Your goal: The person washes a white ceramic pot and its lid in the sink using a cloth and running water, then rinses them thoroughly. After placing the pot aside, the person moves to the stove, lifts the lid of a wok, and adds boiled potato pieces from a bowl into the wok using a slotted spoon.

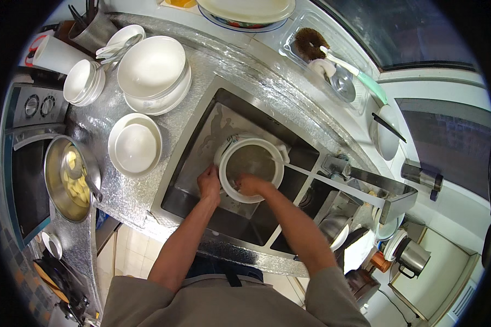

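A white ceramic pot with handles (pixel 226 157) and a patterned side stands in the steel sink (pixel 196 135), with cloudy water inside. My left hand (pixel 209 182) grips the pot's left side near its handle. Inside the pot's lower rim is my right hand (pixel 248 184), its fingertips at or under the water; what they touch is hidden. A thin stream runs from the faucet (pixel 397 200) towards the pot.
Stacked white bowls and plates (pixel 151 67) stand left of the sink, near nested bowls (pixel 135 147). A steel bowl of peeled pieces in liquid (pixel 77 184) sits farther left. A clear tray (pixel 290 45) holds a brush (pixel 354 71). The faucet reaches over the sink's right side.
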{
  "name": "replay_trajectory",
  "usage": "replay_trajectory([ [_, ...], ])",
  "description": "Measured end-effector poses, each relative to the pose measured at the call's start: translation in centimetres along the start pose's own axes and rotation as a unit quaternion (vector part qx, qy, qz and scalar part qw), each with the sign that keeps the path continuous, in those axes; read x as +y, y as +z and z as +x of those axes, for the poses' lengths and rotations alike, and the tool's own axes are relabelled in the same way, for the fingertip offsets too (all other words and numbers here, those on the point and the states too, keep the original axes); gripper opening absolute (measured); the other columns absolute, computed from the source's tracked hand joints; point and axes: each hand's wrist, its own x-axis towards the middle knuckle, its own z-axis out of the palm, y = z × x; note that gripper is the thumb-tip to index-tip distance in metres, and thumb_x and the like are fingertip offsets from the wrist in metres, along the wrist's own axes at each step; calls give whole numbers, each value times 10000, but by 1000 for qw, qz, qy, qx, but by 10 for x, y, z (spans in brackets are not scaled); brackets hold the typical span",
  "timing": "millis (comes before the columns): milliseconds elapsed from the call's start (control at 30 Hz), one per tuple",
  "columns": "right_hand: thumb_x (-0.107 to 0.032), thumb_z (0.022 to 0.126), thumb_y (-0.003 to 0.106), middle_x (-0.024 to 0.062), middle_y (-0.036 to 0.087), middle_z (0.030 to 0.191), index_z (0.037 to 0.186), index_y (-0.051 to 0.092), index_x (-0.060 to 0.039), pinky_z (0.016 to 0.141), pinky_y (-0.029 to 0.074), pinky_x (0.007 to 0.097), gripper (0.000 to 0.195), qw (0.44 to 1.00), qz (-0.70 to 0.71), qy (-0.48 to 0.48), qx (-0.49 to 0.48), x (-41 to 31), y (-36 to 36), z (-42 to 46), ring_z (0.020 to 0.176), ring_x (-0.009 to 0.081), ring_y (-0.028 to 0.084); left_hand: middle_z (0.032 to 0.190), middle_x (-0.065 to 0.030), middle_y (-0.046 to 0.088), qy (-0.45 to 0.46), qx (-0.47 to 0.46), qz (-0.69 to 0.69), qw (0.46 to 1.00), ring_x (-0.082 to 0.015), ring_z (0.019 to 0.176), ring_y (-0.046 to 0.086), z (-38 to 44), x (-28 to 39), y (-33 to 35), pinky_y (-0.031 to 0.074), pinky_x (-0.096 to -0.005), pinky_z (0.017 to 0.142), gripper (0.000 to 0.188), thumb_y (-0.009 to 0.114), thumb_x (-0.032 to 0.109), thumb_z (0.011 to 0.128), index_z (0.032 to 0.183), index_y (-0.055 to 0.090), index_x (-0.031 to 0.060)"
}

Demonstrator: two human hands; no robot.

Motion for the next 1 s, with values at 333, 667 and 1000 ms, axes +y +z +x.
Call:
replay_trajectory([
  [333,-192,817,610,168,696,915,892,707,-44,805,488,399,192,937,-344,21,-64,-45,-51,-73,909,306,661,1026,-94,677,3,41,-70,997,-172,910,610,15,-15,-4,479,-338,801,336,591,180,918,1170,646,-35],
  [667,-201,873,688,102,651,930,1024,597,-1,737,502,354,266,748,542,117,363,-54,-27,7,822,239,621,756,-66,596,82,-23,55,995,-147,697,477,20,-10,-8,432,-351,684,293,474,197,944,857,604,-52],
  [1000,-82,917,612,92,628,966,1044,587,-2,836,529,335,152,507,763,35,400,-100,-41,-9,903,192,617,804,-93,634,95,-62,114,987,-141,730,507,29,-18,-22,439,-341,696,286,464,184,943,915,615,-58],
])
